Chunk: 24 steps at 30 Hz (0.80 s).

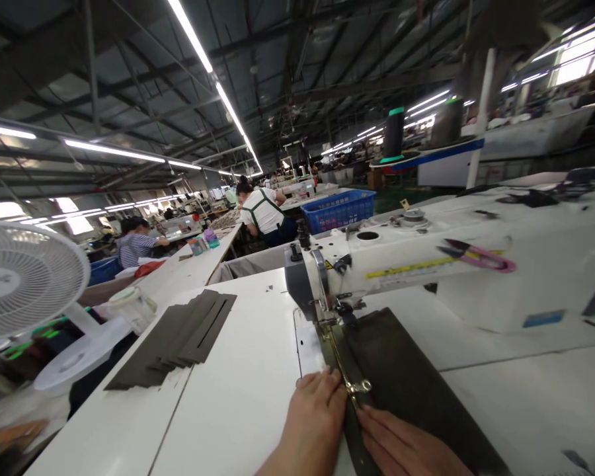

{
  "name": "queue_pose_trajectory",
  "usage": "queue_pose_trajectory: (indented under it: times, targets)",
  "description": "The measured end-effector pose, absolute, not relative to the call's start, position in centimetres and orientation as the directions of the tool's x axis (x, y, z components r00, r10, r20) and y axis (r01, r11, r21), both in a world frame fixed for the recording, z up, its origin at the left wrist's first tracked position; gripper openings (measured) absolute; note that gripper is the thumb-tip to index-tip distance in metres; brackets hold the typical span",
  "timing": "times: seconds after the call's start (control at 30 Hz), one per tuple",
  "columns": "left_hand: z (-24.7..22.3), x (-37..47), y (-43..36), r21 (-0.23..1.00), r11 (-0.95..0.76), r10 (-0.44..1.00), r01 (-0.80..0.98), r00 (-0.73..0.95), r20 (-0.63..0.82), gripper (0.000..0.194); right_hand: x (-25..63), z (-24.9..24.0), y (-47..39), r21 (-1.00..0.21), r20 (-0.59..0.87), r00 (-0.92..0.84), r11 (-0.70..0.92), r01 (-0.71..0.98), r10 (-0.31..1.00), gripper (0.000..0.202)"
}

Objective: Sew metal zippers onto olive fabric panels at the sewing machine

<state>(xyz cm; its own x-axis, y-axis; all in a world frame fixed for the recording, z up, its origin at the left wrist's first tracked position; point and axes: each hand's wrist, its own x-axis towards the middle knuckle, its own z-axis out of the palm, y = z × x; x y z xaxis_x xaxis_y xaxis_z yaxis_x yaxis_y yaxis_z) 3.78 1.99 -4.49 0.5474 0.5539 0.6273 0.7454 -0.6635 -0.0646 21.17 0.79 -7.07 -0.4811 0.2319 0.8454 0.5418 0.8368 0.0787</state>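
A dark olive fabric panel (pixel 406 370) lies under the needle area of a white sewing machine (pixel 406 258). Along its left side runs a brass-coloured zipper (pixel 338 354) with a metal slider and pull (pixel 359 386). My left hand (pixel 317 410) is closed at the zipper's left edge, fingers bent and held together, just in front of the presser foot. My right hand (pixel 401 439) presses the panel beside the zipper, below the slider; its fingers are together and its thumb is hidden. Left of the machine, several cut fabric pieces (pixel 178 337) lie in an overlapping stack.
Pink-handled thread snips (pixel 480 256) rest on the machine arm. A white fan (pixel 30 284) stands at the left. Beyond the table are a blue crate (pixel 340 210) and a co-worker (pixel 265 211) in a white top. Dark thread cones (pixel 394 135) stand on a rack at the upper right.
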Motion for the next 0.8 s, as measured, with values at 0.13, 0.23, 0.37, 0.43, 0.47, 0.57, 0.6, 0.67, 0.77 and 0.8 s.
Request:
queue_pose_trajectory:
  times: [0.13,0.23,0.37,0.43,0.47,0.57,0.6,0.67,0.77,0.8]
  targets:
    - [-4.0,3.6,2.3,-0.067,-0.685,0.555,0.725,0.579,0.597,0.029,20.9,-7.0,1.0,0.083,0.832,-0.497,0.832,0.548,0.244,0.044]
    - [-3.7,3.5,2.7,-0.056,-0.689,0.572,0.722,0.590,0.569,0.026,20.9,-6.7,1.6,0.076,0.821,-0.509,0.835,0.544,0.257,0.045]
    - [-3.6,3.4,3.5,-0.032,-0.669,0.610,0.743,0.573,0.548,0.021,20.8,-6.1,2.5,0.110,0.817,-0.529,0.837,0.536,0.231,0.049]
    - [-3.7,3.3,4.0,-0.032,-0.662,0.613,0.749,0.565,0.552,0.019,20.7,-5.9,3.0,0.092,0.827,-0.510,0.837,0.540,0.238,0.051]
    - [-3.7,3.3,4.2,-0.034,-0.662,0.611,0.749,0.565,0.555,0.019,20.6,-5.8,3.2,0.075,0.835,-0.492,0.835,0.546,0.247,0.052]
    - [-3.7,3.1,5.1,-0.041,-0.671,0.598,0.741,0.572,0.561,0.021,20.2,-5.5,3.9,0.053,0.841,-0.476,0.837,0.545,0.258,0.054]
    - [-3.6,3.0,5.4,-0.039,-0.673,0.597,0.739,0.574,0.560,0.022,20.2,-5.4,4.2,0.054,0.845,-0.472,0.838,0.543,0.251,0.054]
    - [-3.5,2.9,5.9,-0.022,-0.674,0.606,0.738,0.571,0.554,0.022,20.1,-5.2,4.7,0.064,0.842,-0.481,0.842,0.536,0.243,0.053]
    - [-3.4,2.7,6.6,0.025,-0.662,0.649,0.749,0.556,0.520,0.017,19.8,-5.4,5.7,0.081,0.826,-0.511,0.847,0.525,0.237,0.052]
    - [-3.4,2.7,6.8,0.043,-0.651,0.670,0.758,0.547,0.502,0.014,19.7,-5.6,6.0,0.085,0.822,-0.518,0.848,0.523,0.237,0.051]
